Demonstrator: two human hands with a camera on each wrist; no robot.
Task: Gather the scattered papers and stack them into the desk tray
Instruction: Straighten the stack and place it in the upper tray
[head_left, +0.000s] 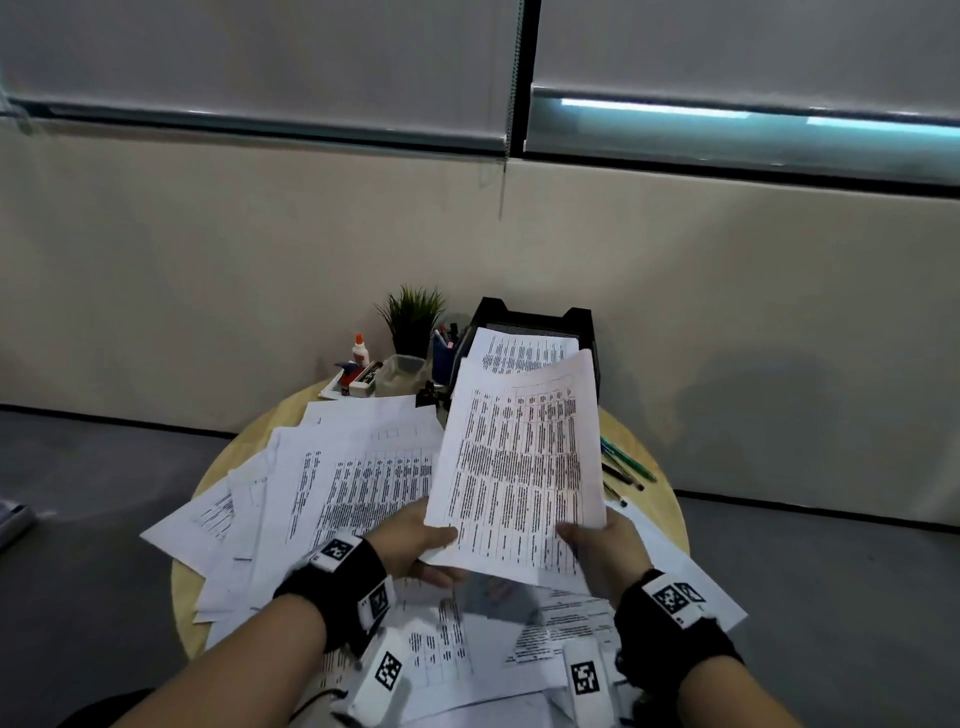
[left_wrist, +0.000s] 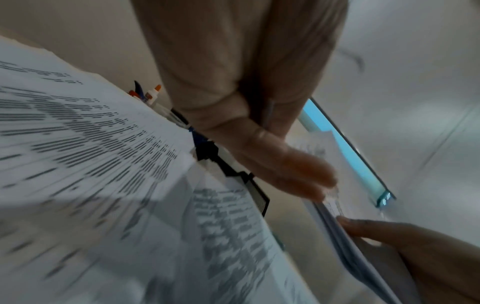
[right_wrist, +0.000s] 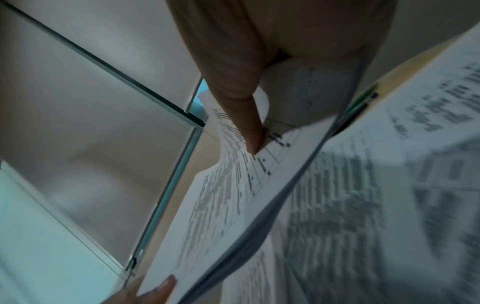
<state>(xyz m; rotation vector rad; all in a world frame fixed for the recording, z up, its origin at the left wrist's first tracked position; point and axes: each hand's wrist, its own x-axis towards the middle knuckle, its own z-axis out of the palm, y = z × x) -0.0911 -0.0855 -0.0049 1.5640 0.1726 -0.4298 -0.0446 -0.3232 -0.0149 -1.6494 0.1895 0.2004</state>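
Both hands hold a thin bundle of printed sheets (head_left: 524, 462) tilted up above the round table. My left hand (head_left: 415, 543) grips its lower left corner, thumb on top and fingers underneath. At the lower right edge my right hand (head_left: 597, 545) pinches the same bundle (right_wrist: 233, 195), thumb (right_wrist: 246, 123) pressed on the print. The bundle's edge (left_wrist: 337, 222) shows in the left wrist view too. Behind it stands the black desk tray (head_left: 582, 332) with printed sheets (head_left: 519, 348) lying in it. Many loose papers (head_left: 337, 467) lie fanned across the table, and more (head_left: 519, 639) under my wrists.
The round wooden table (head_left: 660, 499) stands against a beige wall. Left of the tray are a small potted plant (head_left: 413, 317), a blue pen cup (head_left: 442, 353), a glue bottle (head_left: 360, 349) and a clear box (head_left: 400, 371). Several pens (head_left: 626, 462) lie at the table's right.
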